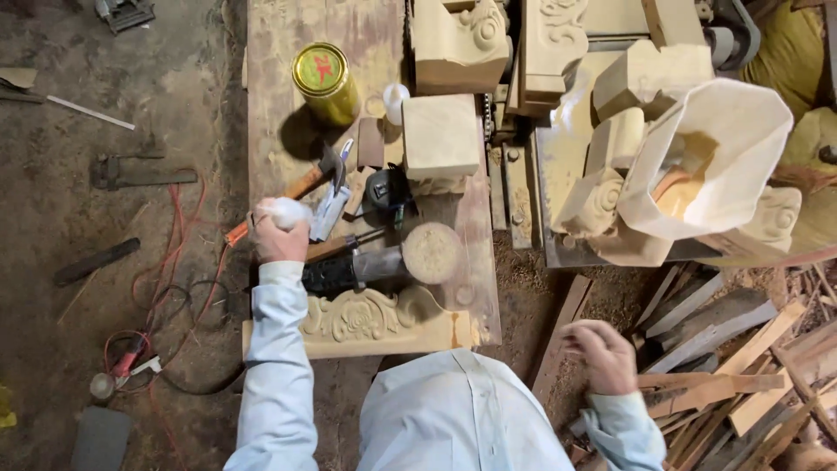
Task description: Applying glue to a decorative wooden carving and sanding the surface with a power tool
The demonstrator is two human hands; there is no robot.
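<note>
Head view looks straight down. Nearest, the carved panel (pixel 366 318) lies flat on the tabletop (pixel 279 87), its scrollwork facing up; it looks stiff, fairly heavy wood with fragile raised edges, best gripped along its plain long sides. Right of the panel, off the tabletop, the right hand (pixel 603 356) is loosely clenched on nothing I can see, above wood scraps (pixel 741 366). Just beyond the panel lies a disc sander (pixel 384 262). Beside it, the left hand (pixel 279 231) grasps a small white wad (pixel 289 212), soft and light. Farther off stand a hammer (pixel 305 183) and yellow can (pixel 323 80).
</note>
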